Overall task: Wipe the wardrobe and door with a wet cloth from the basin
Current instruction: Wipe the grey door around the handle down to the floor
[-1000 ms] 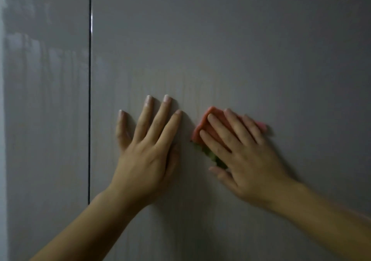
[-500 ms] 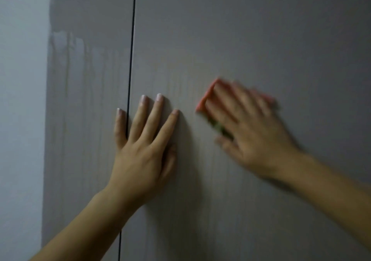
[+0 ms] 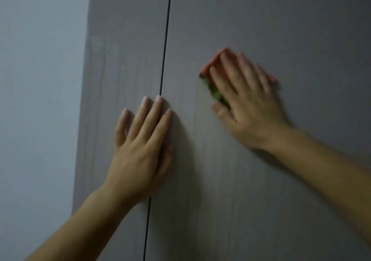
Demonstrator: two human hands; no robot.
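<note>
Upper right of frame, on the wardrobe (image 3: 261, 180) | my right hand (image 3: 247, 104) presses the cloth (image 3: 212, 63), fingers (image 3: 230, 69) straight | left hand (image 3: 140, 146) flat, released | I judge the cloth soft, limp; palm its middle

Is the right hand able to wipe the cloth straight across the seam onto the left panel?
Probably yes: the cloth under the right hand sits higher than the left hand, which lies flat over the seam lower down, so the path leftward looks bare.
</note>
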